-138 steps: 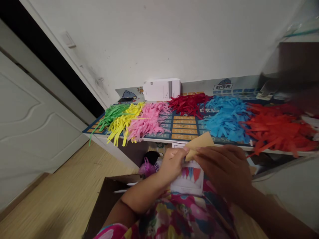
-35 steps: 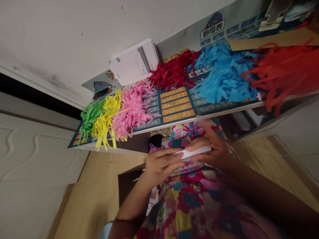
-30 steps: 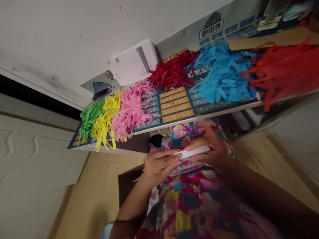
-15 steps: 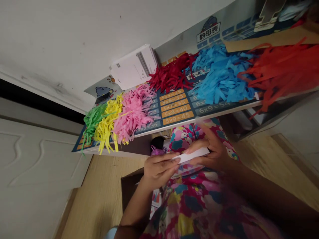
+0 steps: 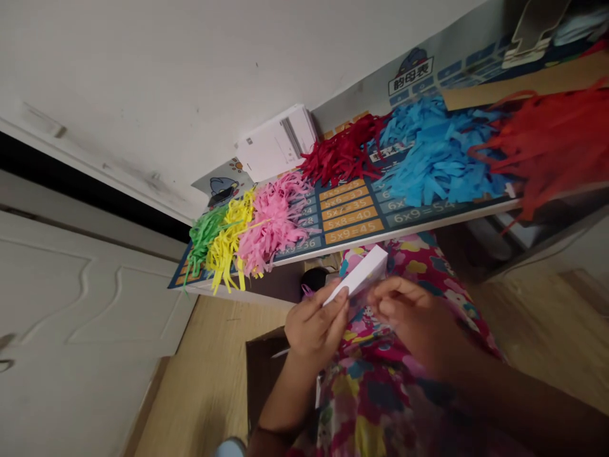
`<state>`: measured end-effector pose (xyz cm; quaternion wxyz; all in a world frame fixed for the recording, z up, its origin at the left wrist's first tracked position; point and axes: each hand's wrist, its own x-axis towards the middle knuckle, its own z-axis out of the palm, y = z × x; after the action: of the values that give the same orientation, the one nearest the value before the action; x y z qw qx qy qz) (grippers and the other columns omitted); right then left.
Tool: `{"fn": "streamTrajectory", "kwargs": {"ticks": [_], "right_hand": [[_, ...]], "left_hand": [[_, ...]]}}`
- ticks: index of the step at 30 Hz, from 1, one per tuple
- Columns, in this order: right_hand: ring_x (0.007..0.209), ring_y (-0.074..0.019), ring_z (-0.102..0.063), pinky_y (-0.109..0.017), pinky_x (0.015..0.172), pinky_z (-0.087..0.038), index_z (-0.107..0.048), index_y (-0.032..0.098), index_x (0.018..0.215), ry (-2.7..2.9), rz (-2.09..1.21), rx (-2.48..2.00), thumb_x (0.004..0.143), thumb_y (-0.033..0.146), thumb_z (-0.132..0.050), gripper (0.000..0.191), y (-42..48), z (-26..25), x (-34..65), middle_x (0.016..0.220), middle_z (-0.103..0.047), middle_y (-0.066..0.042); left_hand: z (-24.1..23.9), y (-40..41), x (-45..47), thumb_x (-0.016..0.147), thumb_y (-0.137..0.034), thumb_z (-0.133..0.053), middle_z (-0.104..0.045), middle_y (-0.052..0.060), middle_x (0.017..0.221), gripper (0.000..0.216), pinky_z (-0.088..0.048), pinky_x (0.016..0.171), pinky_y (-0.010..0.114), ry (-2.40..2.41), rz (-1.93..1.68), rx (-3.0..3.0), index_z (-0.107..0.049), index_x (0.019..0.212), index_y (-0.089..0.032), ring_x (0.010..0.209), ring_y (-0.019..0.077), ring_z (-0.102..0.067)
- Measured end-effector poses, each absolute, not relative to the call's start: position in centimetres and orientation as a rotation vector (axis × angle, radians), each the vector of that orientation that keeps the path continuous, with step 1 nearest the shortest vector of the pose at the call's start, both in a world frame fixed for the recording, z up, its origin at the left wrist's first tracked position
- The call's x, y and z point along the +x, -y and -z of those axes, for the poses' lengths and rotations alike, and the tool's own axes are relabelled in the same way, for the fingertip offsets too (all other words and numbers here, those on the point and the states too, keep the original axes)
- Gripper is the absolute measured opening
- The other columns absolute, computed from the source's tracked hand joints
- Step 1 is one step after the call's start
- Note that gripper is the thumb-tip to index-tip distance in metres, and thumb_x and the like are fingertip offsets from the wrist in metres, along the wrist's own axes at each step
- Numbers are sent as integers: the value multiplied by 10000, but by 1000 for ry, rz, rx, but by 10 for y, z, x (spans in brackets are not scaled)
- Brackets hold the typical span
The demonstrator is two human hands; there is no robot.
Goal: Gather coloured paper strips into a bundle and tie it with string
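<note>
My left hand (image 5: 318,322) is closed around one end of a narrow white paper piece (image 5: 364,271), thumb on top. It looks like a folded card or slim box, and its far end tilts up toward the table edge. My right hand (image 5: 410,311) is just right of it, thumb and fingers pinched together close to its side. What those fingertips hold, if anything, is too small and blurred to make out. Both hands are above my lap in patterned clothing (image 5: 380,381), below the table's front edge.
On the table (image 5: 352,241) lie shredded paper piles: green (image 5: 207,235), yellow (image 5: 231,244), pink (image 5: 276,222), dark red (image 5: 340,151), blue (image 5: 442,158) and red (image 5: 561,139). White printed cards (image 5: 276,146) lean against the wall. A dark open box (image 5: 259,374) stands on the floor.
The white paper piece has swung its far end upward, in my left hand alone. My right hand has come off its end and drawn its fingers into a pinch. The view has shifted slightly.
</note>
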<state>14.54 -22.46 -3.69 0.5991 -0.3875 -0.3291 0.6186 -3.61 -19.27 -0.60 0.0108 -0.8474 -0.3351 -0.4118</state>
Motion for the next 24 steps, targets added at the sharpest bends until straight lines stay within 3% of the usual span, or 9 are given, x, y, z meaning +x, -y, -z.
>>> {"fn": "streamTrajectory", "kwargs": {"ticks": [4, 15, 19, 24], "right_hand": [[549, -103, -485, -245, 549, -410, -681, 190, 714, 552, -1549, -830, 643, 431, -851, 303, 207, 34, 131, 595, -597, 18], [564, -116, -525, -250, 562, -443, -694, 182, 708, 438, -1474, -893, 626, 445, -867, 325, 209, 32, 122, 605, -614, 4], [552, -117, -524, -248, 555, -447, -685, 186, 701, 459, -1463, -905, 637, 453, -857, 324, 209, 29, 122, 583, -601, 8], [557, -126, -528, -248, 539, -442, -672, 188, 688, 485, -1442, -944, 636, 485, -839, 344, 211, 25, 121, 583, -603, -2]], "left_hand": [[4, 193, -34, 866, -67, -690, -751, 117, 1189, 374, -639, 833, 286, 1017, 1260, -2682, -679, 1212, -207, 1006, 194, -755], [2, 199, -33, 885, -104, -675, -767, 117, 1145, 360, -618, 762, 271, 1041, 1055, -2637, -639, 1235, -181, 951, 195, -768], [2, 198, -34, 883, -93, -658, -757, 117, 1168, 469, -622, 833, 290, 981, 1080, -2667, -579, 1334, -190, 1014, 206, -752], [3, 199, -36, 862, -68, -645, -719, 122, 1234, 467, -614, 884, 297, 981, 1070, -2723, -627, 1306, -212, 1070, 211, -725]]}}
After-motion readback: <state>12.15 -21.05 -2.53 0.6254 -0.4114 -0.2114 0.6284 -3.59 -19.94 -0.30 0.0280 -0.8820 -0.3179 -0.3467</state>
